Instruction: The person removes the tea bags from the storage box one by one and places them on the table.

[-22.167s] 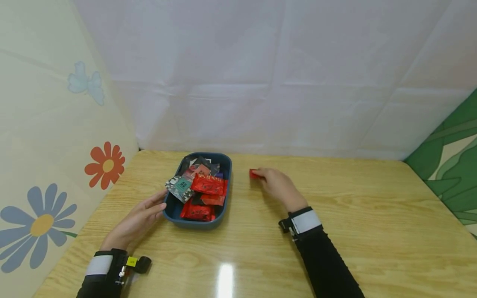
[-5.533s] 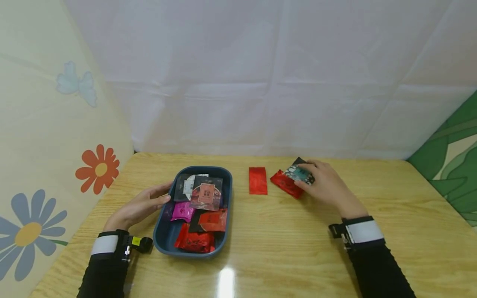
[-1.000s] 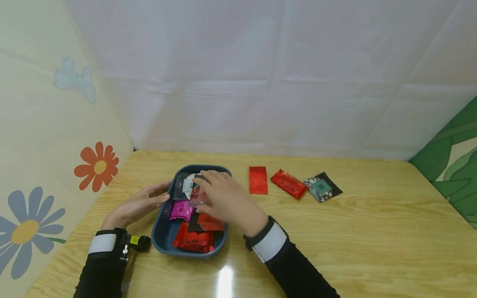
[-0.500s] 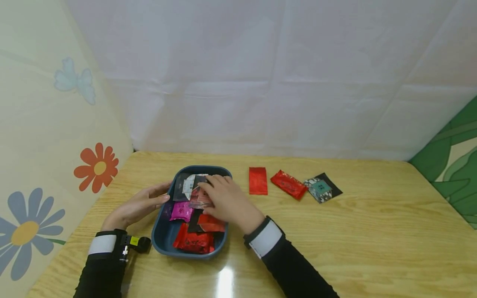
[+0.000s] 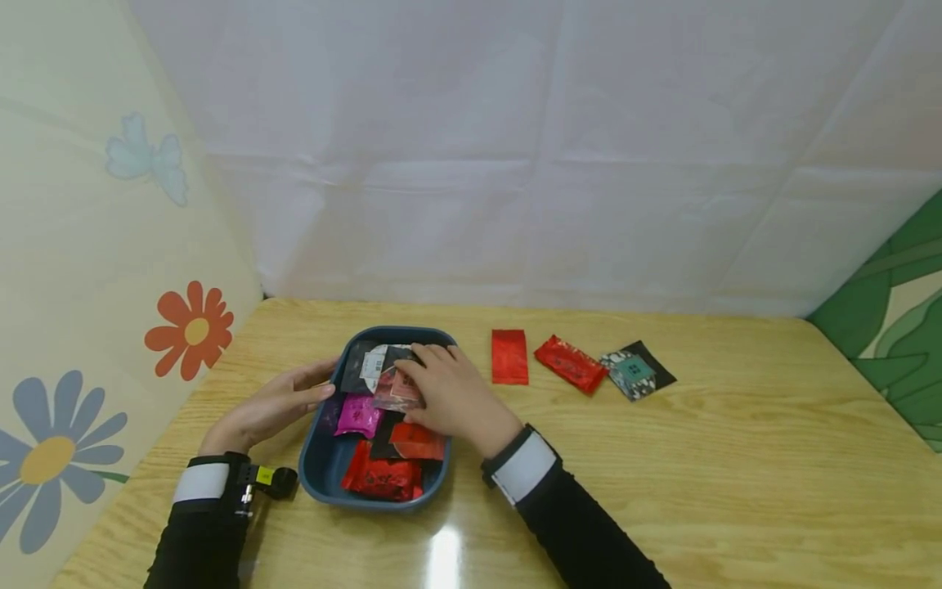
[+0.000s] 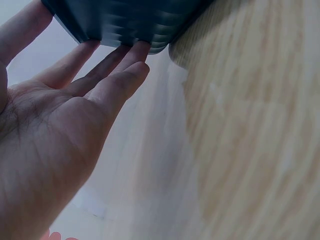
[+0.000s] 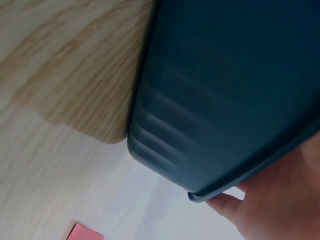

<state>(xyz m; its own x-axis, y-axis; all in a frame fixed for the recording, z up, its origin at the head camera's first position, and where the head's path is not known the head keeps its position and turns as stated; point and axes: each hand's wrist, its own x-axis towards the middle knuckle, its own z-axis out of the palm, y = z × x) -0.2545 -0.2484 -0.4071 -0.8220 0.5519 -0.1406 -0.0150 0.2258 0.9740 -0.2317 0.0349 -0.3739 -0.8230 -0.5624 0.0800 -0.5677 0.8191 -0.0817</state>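
Note:
In the head view a dark blue bin (image 5: 312, 476) holds several tea-like sachets. My left hand (image 5: 271, 411) touches its left side, and the left wrist view shows the fingertips against the outer wall. My right hand (image 5: 462, 399) reaches over the right rim, thumb and fingers at a dark sachet with a pink label (image 5: 390, 396). Whether they pinch it is hidden by the hand; the right wrist view shows mostly bin wall. Nearby in the bin lie a black-and-white sachet (image 5: 359, 367), a magenta packet (image 5: 358, 416), a black-and-red sachet (image 5: 417, 442) and a red packet (image 5: 382, 474).
Right of the bin, in a row on the wooden table (image 5: 736, 458), lie a flat red packet (image 5: 509, 357), a slanted red packet (image 5: 571, 364) and a black sachet with a teal label (image 5: 636, 370). A white sheet (image 5: 515, 204) hangs behind.
Earlier, my right hand set the teal-labelled sachet down right of the red packets, then came back into the bin. In the last second it shifted slightly right; my left hand stays put.

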